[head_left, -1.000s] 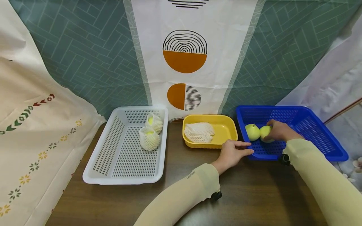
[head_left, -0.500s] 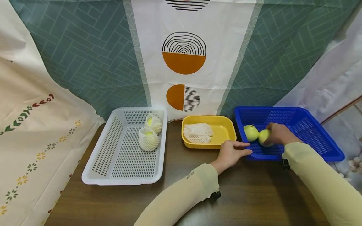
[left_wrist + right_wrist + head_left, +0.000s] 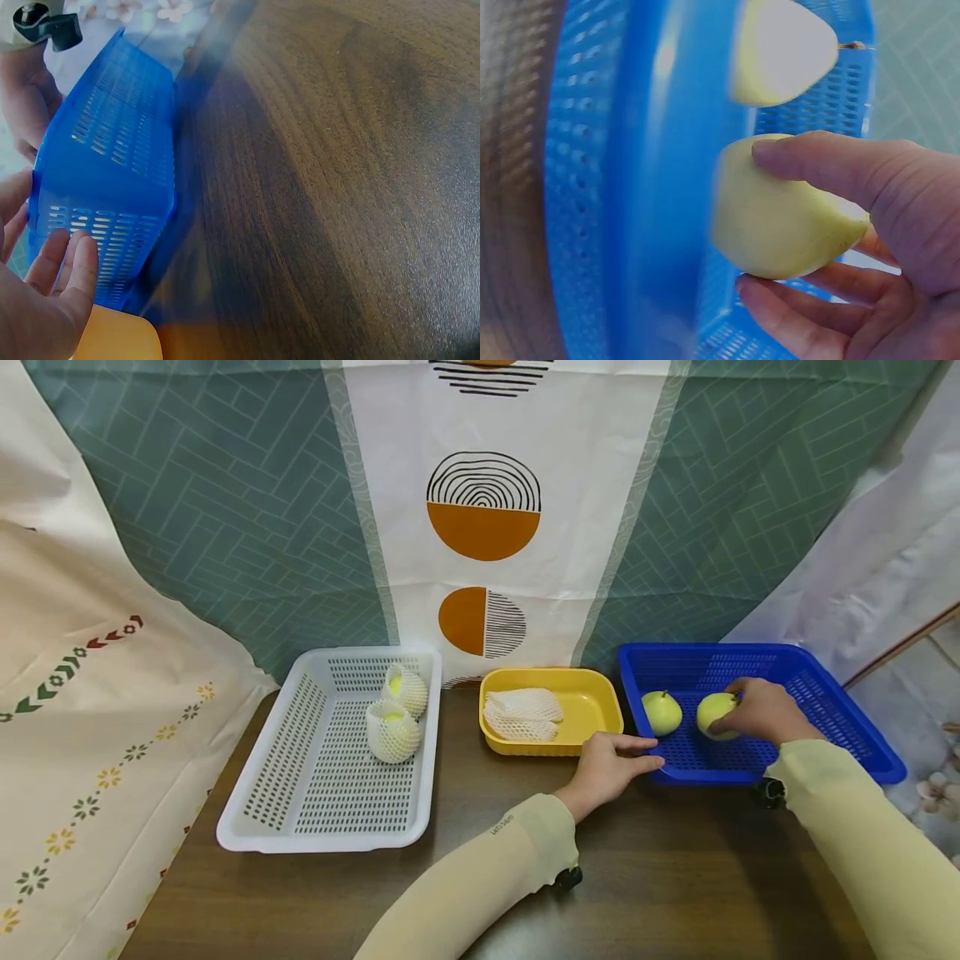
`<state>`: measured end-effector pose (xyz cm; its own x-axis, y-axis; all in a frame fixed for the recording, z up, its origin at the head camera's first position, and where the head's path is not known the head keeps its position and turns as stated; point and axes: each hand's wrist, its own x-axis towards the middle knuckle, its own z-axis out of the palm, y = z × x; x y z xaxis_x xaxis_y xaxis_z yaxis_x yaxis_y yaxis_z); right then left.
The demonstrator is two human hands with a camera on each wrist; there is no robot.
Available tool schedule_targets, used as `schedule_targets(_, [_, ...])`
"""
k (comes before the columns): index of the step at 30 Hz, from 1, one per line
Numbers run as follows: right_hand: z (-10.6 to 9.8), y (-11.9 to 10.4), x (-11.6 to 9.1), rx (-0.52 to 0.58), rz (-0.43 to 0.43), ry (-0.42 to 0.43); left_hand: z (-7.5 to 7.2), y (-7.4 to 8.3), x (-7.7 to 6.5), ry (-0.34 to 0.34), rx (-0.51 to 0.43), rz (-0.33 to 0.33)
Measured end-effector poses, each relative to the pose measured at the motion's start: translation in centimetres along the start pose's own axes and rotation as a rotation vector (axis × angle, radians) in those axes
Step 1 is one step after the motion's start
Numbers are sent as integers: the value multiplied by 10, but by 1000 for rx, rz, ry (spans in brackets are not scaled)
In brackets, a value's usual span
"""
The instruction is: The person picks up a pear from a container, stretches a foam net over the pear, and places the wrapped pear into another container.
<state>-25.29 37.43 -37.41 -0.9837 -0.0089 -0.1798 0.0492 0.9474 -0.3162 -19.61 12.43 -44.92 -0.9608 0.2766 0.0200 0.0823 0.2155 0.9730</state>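
Head view: nearest you, your left hand touches the near-left corner of the blue basket, fingers fairly straight; let it steady the rim. Just beyond, your right hand grasps a pear inside the basket, thumb opposing fingers; spread that pressure evenly to avoid bruising, and if lifting, keep clear of the other pear.

- At 12 o'clock, a grey-green cloth with pale brick-like lines hangs behind the worktop; its white central band carries round orange-and-black motifs.
- Toward 9 o'clock, a creased cream cloth bears rows of flowers and chevrons.
- Toward 3 o'clock, a whitish floral cloth.
- At 6 o'clock, brown wood grain catches pale light.
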Motion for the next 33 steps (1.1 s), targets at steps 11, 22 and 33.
schedule_targets(11, [-20, -21, -13, 28, -25, 196, -1, 2, -1, -22, 1, -20])
schedule_targets(22, [-21, -71, -41, 38, -63, 273, -22, 24, -8, -85, 70, 6])
schedule_targets(33, [-9, -110, -59, 230, -206, 262, -99, 41, -31, 18, 98, 54])
